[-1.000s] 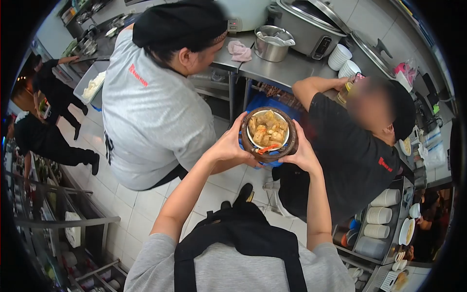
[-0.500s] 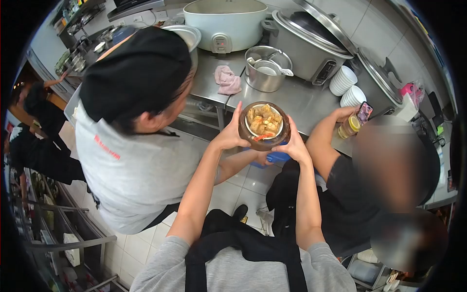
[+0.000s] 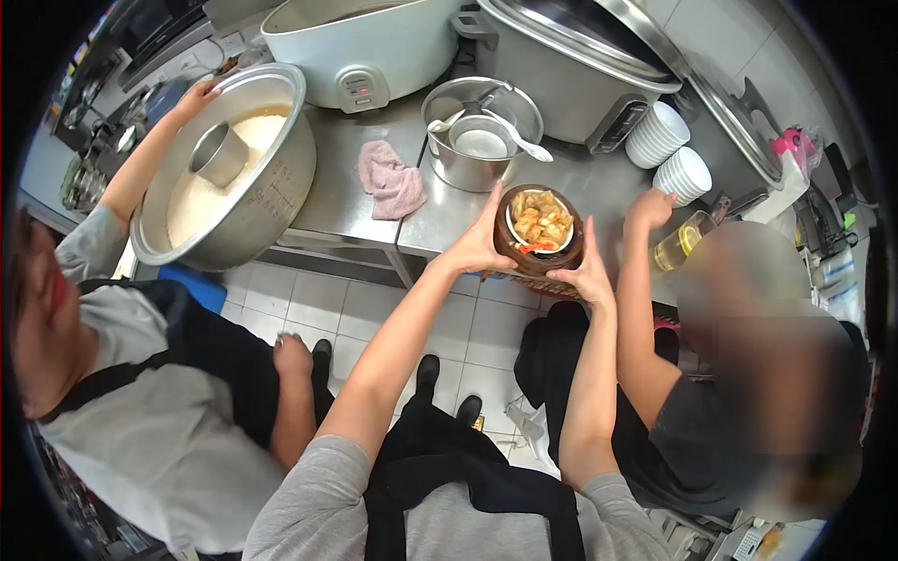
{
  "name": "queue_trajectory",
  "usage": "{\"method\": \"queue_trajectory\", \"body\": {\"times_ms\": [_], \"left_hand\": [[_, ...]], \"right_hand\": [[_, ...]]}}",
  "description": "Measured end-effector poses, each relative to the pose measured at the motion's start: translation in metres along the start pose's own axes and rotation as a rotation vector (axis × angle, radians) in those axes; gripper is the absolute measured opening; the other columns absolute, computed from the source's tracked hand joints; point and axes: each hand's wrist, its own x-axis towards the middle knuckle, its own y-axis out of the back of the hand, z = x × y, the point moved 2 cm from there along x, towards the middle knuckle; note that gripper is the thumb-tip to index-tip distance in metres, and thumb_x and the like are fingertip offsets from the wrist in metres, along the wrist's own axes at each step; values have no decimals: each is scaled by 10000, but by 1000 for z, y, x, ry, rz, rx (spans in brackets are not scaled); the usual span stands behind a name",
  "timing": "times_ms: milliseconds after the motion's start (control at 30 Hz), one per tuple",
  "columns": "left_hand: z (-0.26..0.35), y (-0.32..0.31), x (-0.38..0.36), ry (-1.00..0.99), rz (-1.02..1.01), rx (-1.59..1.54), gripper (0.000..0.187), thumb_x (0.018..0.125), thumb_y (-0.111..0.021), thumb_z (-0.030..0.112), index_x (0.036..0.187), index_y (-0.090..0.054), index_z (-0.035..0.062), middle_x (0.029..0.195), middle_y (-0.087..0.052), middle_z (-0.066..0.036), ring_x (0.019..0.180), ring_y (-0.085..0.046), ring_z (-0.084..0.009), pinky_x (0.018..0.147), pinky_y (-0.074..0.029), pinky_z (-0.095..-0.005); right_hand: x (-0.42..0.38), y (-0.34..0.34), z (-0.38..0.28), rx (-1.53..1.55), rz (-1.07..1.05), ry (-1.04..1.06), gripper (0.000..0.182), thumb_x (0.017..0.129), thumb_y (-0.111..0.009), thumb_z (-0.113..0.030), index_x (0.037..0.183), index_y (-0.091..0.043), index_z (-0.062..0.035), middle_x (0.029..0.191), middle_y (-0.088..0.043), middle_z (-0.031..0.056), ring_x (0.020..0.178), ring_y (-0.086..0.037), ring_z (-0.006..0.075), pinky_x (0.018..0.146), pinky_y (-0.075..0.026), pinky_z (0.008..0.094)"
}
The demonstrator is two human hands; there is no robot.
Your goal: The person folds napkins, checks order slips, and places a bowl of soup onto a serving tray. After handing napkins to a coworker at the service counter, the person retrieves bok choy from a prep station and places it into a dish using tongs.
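Note:
A brown bowl [image 3: 538,254] with a white inner dish of fried pieces and a red garnish is held between both my hands. My left hand [image 3: 482,245] cups its left side and my right hand [image 3: 585,273] grips its right side. The bowl hangs over the front edge of the steel counter [image 3: 341,201].
A co-worker in grey on my left tilts a large steel pot of rice [image 3: 229,164]. Another person in black crouches at right, hand near stacked white bowls [image 3: 669,154]. A pink cloth [image 3: 391,182], a steel container with ladle [image 3: 479,136] and two rice cookers [image 3: 374,42] stand on the counter.
I have carried the bowl forward to the counter edge. The co-worker in grey has turned and now holds the rice pot at left; the crouching person stays at right.

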Motion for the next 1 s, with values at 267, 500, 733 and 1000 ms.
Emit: {"method": "queue_trajectory", "body": {"times_ms": [267,500,733,1000], "left_hand": [[-14,11,-10,22,207,-54,913,631,-738,77,1383,-220,48,1429,-222,-200,1292,-299,-335,1054,-280,-369],[-57,137,-16,270,574,1085,658,729,-662,258,1302,-392,82,1419,-246,-203,1314,-220,-370,1013,-230,-571],[-143,288,49,100,556,1365,314,745,-627,402,912,-676,141,1047,-607,-105,1037,-517,-293,921,-385,-420],[-7,88,-47,-286,839,478,626,912,-496,267,1377,-204,-34,1396,-253,-246,1283,-272,-352,1060,-209,-422]], "right_hand": [[23,13,11,-82,66,37,1206,552,-795,-27,1423,38,-37,1420,-241,224,1308,-275,285,1079,-214,343],[-34,-33,-15,-103,553,37,865,722,-672,-37,1415,-154,-50,1431,-240,176,1225,-390,315,980,-349,425],[-141,-122,-47,-223,230,-77,744,718,-661,-26,1363,-291,-40,1346,-359,140,1132,-465,243,929,-399,363],[-296,-108,-79,-180,448,-133,611,886,-537,-287,1365,-269,-19,1360,-330,208,1259,-339,331,1036,-293,379]]}}
